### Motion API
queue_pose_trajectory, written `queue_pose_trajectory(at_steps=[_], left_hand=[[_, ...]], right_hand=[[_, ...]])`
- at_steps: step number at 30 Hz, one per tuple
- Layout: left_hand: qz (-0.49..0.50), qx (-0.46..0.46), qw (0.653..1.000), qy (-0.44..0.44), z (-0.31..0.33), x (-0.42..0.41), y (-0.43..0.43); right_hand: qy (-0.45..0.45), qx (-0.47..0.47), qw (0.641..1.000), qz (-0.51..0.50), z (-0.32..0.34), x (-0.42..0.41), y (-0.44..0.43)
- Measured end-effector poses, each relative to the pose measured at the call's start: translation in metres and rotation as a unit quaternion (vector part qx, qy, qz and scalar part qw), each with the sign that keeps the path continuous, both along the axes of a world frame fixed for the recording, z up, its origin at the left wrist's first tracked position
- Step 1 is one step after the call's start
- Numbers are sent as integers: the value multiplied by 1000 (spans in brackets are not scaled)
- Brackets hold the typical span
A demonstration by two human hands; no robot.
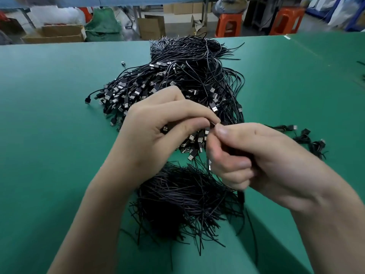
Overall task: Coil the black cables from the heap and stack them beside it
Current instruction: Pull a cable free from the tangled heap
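In the middle of the frame, the left hand (158, 123) and the right hand (256, 159) meet over the green desk (49, 115). Both grips are narrow and pinch one black cable (214, 124). The heap of cables (187, 76) lies just behind the hands. A few coiled cables (310, 141) lie at the right. A pile of thin black strands (187, 198) lies below the hands.

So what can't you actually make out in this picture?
Head view only:
- The cable in the left hand and right hand: mostly hidden by curled fingers, so its coiling is unclear.
- The heap: its near side is behind both hands.
- The coiled cables at right: too small to count.
- A dark item at the right edge: cut off by the frame.
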State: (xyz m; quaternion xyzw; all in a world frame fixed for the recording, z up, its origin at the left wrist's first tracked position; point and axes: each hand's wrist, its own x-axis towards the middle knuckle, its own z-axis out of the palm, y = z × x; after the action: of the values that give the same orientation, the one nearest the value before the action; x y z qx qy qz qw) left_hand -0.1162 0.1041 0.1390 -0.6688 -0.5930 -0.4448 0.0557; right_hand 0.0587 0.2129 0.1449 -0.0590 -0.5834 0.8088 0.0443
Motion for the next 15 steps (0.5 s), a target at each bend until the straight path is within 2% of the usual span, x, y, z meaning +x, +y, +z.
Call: queue_pose_trajectory(at_steps=[4, 7, 10, 13, 15], left_hand=[[-27, -19, 999, -36, -4, 5, 2], [-67, -123, 986, -85, -11, 26, 11], [-77, -219, 971, -55, -20, 45, 18], [-71, -190, 977, -59, -12, 50, 15], [-60, -148, 987, -29, -1, 53, 12]], right_hand=[[57, -153, 985, 63, 6, -1, -1], [153, -193, 969, -23, 17, 5, 0], [233, -122, 948, -182, 30, 14, 7], [255, 3, 914, -316, 30, 16, 14], [242, 126, 881, -388, 21, 13, 14]])
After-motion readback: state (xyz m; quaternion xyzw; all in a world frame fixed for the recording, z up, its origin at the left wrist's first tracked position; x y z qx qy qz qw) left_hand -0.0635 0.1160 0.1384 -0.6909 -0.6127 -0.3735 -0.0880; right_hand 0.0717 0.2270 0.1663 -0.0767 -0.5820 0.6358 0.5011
